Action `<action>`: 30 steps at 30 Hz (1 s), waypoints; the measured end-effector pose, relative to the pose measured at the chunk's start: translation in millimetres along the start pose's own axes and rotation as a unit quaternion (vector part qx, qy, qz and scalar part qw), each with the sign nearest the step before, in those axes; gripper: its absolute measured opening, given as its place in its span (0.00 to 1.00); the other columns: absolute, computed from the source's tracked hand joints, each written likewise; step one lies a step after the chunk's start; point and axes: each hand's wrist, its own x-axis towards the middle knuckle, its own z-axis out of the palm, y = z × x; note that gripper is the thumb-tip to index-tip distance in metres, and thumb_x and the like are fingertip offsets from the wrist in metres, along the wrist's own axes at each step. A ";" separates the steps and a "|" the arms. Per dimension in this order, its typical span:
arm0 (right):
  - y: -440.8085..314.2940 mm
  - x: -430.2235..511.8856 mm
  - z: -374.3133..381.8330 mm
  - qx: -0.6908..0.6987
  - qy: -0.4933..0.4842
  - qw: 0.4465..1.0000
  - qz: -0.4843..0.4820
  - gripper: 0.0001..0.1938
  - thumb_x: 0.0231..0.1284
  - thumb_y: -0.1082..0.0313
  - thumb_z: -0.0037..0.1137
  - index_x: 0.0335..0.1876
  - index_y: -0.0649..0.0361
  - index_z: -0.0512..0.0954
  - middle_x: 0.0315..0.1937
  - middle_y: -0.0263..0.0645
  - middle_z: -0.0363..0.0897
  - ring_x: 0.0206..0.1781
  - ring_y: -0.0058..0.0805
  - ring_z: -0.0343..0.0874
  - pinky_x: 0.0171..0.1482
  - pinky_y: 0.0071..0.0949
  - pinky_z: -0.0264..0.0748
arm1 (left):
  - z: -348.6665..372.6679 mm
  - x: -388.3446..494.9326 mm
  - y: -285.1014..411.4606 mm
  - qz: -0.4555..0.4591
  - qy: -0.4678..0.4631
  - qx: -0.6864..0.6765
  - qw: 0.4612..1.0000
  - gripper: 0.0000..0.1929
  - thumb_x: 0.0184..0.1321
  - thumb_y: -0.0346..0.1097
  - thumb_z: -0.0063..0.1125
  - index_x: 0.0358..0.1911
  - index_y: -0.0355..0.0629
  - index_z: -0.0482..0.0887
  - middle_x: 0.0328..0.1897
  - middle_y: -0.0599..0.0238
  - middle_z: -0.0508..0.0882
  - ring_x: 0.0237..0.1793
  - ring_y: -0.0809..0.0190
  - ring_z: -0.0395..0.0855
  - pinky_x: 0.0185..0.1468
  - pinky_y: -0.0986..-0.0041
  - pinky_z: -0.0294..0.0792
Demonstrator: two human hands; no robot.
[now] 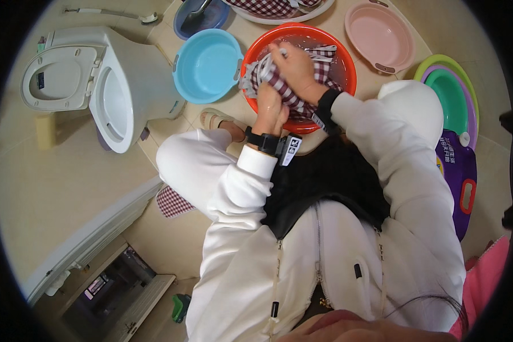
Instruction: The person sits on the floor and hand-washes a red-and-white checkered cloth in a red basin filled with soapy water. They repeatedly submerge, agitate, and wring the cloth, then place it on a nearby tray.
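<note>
A red basin (pixel 353 81) of water stands on the floor before me. In it lies a wet burgundy-and-white checked cloth (pixel 321 70) with white edging and ties, bunched up. My right hand (pixel 297 68) grips the bunched white edge near the basin's middle. Lower and to the left, my left hand (pixel 270 107) is closed around the checked part at the near left rim. Some of the cloth's grey-white frill hangs by the left rim. My fingers hide part of the fabric between the two hands.
Left of the red basin are a light blue basin (pixel 207 66) and a toilet (pixel 119 98) with its lid raised. A pink basin (pixel 380 36), nested basins (pixel 446 92) and a purple detergent bag (pixel 457 171) are on the right. A white basin (pixel 278 18) holds more checked cloth.
</note>
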 end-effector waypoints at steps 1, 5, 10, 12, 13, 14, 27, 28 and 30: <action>-2.5 -3.5 2.4 -0.005 -0.025 1.000 0.002 0.20 0.65 0.46 0.47 0.28 0.56 0.77 0.25 0.47 0.79 0.30 0.49 0.79 0.31 0.44 0.73 | -6.4 0.2 -0.2 0.035 -0.003 0.001 0.999 0.18 0.70 0.46 0.47 0.56 0.46 0.73 0.53 0.62 0.79 0.53 0.60 0.80 0.53 0.67 0.74; -15.5 -50.0 4.5 0.058 -0.062 0.978 -0.193 0.12 0.59 0.56 0.59 0.30 0.58 0.78 0.26 0.48 0.80 0.31 0.48 0.80 0.33 0.43 0.73 | -26.1 7.0 5.1 0.010 -0.178 -0.156 0.971 0.17 0.70 0.49 0.47 0.54 0.48 0.74 0.49 0.63 0.80 0.47 0.61 0.82 0.49 0.67 0.76; 53.8 15.8 6.2 0.002 -0.007 1.000 0.026 0.25 0.67 0.41 0.42 0.34 0.59 0.78 0.30 0.53 0.80 0.35 0.56 0.78 0.39 0.46 0.74 | 8.3 -6.8 5.2 -0.014 -0.013 0.054 0.998 0.19 0.72 0.41 0.36 0.56 0.36 0.72 0.52 0.57 0.81 0.49 0.57 0.82 0.54 0.65 0.76; 75.9 36.7 11.3 0.037 -0.047 0.996 0.058 0.28 0.67 0.39 0.40 0.35 0.62 0.78 0.32 0.55 0.80 0.40 0.55 0.79 0.43 0.44 0.73 | 19.1 -7.2 20.9 -0.066 0.036 0.005 0.997 0.19 0.72 0.41 0.36 0.58 0.37 0.72 0.55 0.56 0.80 0.53 0.56 0.81 0.57 0.63 0.75; 79.7 40.7 12.2 0.058 -0.065 0.995 0.055 0.30 0.67 0.39 0.39 0.35 0.64 0.78 0.33 0.57 0.79 0.42 0.55 0.79 0.45 0.43 0.72 | 20.9 -6.4 29.0 -0.060 0.020 -0.036 0.997 0.19 0.72 0.41 0.35 0.59 0.37 0.71 0.56 0.56 0.79 0.55 0.56 0.80 0.58 0.62 0.74; 82.2 51.3 3.5 0.078 -0.089 0.992 0.043 0.34 0.68 0.36 0.36 0.42 0.68 0.77 0.39 0.60 0.78 0.50 0.50 0.78 0.53 0.38 0.70 | 19.1 -5.8 37.1 -0.059 0.022 -0.049 0.997 0.20 0.73 0.42 0.37 0.61 0.37 0.70 0.61 0.56 0.77 0.58 0.56 0.78 0.60 0.61 0.73; 95.8 40.9 -63.8 0.196 -0.276 0.922 0.187 0.21 0.61 0.59 0.62 0.50 0.71 0.78 0.42 0.38 0.83 0.44 0.24 0.79 0.50 0.24 0.74 | -21.9 1.1 61.8 0.022 0.163 0.084 0.983 0.37 0.62 0.59 0.57 0.68 0.58 0.52 0.45 0.72 0.72 0.47 0.64 0.70 0.49 0.53 0.68; 87.2 43.4 -62.5 0.245 -0.232 0.921 0.196 0.18 0.61 0.61 0.61 0.49 0.70 0.78 0.42 0.39 0.83 0.44 0.24 0.79 0.48 0.24 0.74 | -17.7 -1.5 60.2 -0.012 0.159 0.081 0.984 0.39 0.60 0.60 0.58 0.68 0.60 0.49 0.45 0.71 0.71 0.48 0.62 0.70 0.48 0.50 0.68; 66.1 48.5 -66.2 0.388 -0.154 0.879 0.228 0.17 0.61 0.64 0.61 0.49 0.70 0.78 0.42 0.40 0.82 0.44 0.24 0.79 0.47 0.23 0.75 | -5.6 -8.2 52.5 -0.070 0.167 0.112 0.977 0.45 0.54 0.68 0.60 0.69 0.65 0.47 0.53 0.63 0.65 0.55 0.52 0.65 0.47 0.43 0.68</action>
